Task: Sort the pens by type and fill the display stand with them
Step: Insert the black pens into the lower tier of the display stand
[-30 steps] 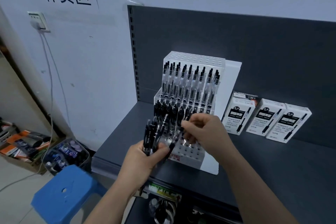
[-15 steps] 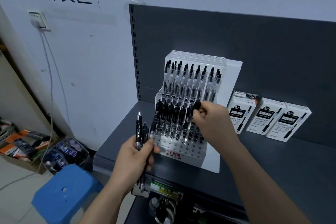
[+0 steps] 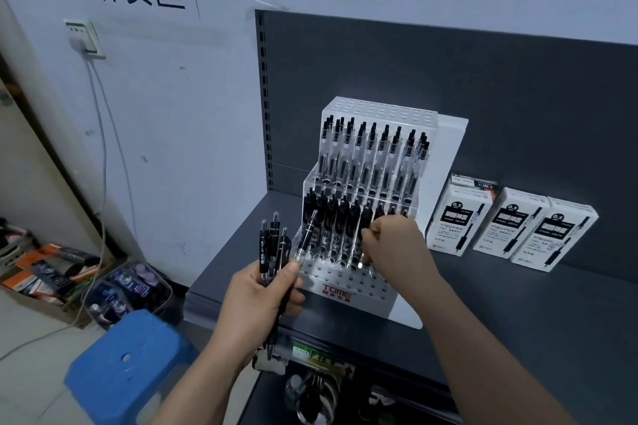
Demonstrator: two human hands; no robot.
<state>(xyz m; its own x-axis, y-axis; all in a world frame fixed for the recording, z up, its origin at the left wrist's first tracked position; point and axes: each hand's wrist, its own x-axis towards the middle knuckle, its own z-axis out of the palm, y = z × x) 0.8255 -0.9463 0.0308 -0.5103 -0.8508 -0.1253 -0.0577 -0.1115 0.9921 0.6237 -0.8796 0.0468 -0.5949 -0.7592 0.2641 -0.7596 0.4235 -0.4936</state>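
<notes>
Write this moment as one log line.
left hand: holds black pens | right hand: pinches pen in display stand middle tier | front tier: holes unfilled | pen boxes: right of stand

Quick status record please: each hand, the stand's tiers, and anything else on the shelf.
left hand: grips bundle of black pens, left of stand
right hand: pinches black pen at stand's middle tier
display stand: top tier clear pens, middle tier dark pens, front holes empty
shelf: three white pen boxes right of stand

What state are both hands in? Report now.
Left hand: gripping a bunch of black pens.
Right hand: pinching one pen at the display stand.
</notes>
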